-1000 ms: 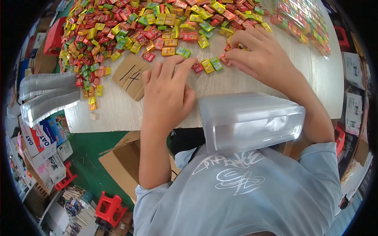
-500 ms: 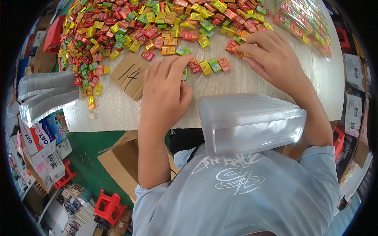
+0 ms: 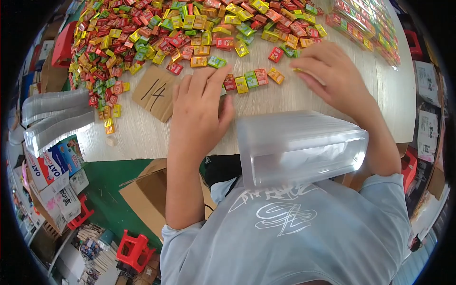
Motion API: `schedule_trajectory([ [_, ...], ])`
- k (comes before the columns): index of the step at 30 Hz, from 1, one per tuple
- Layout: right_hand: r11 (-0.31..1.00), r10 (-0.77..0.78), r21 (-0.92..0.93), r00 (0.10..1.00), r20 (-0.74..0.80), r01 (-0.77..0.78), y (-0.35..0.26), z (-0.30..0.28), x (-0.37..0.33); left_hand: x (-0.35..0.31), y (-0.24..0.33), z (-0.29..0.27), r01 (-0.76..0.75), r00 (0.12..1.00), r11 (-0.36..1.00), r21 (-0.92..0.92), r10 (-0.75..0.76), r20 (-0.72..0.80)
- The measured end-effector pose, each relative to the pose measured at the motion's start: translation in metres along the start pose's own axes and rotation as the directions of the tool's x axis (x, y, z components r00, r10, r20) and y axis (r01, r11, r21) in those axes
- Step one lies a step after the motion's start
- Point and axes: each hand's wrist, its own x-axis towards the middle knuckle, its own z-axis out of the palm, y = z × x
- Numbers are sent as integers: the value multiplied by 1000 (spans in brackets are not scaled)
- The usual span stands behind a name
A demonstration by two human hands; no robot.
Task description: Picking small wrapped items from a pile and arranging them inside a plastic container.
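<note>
A short row of small wrapped packs point(image 3: 251, 79), red, yellow and green, lies on the table. My left hand point(image 3: 202, 102) rests at the row's left end, fingers extended and thumb apart. Part of a green pack shows by its fingertips; what lies under them is hidden. At the row's right end sits a tilted orange pack point(image 3: 275, 75), slightly apart. My right hand point(image 3: 332, 78) is up to the right of it, fingers pinched, with a sliver of a small yellow pack point(image 3: 297, 70) showing at the tips. A loose red pack point(image 3: 275, 54) lies just beyond.
A big heap of mixed packs point(image 3: 156, 33) covers the table's far side. Clear plastic trays point(image 3: 304, 147) stand stacked against my body; more trays point(image 3: 57, 114) are at the left edge. Filled clear boxes point(image 3: 365, 26) stand far right. A cardboard piece point(image 3: 154, 92) lies beside my left hand.
The orange pack that was in my right hand now lies at the row's right end. My right hand has drawn slightly to the right, and my left hand has hardly moved.
</note>
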Motion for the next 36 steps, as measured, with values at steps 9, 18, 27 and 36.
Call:
schedule_trajectory([
  [9,994,98,41,994,39,-99,-9,4,-1,5,3,-3,29,996,999,29,-31,84],
  [18,965,54,247,987,150,-90,-9,7,7,16,7,-2,44,990,990,-133,-26,140],
  [27,968,75,233,992,99,-96,-15,21,17,28,16,-4,24,982,1000,-19,-20,187],
  [36,984,45,173,999,6,-45,-14,29,19,30,16,-3,-7,991,1000,-13,9,130],
])
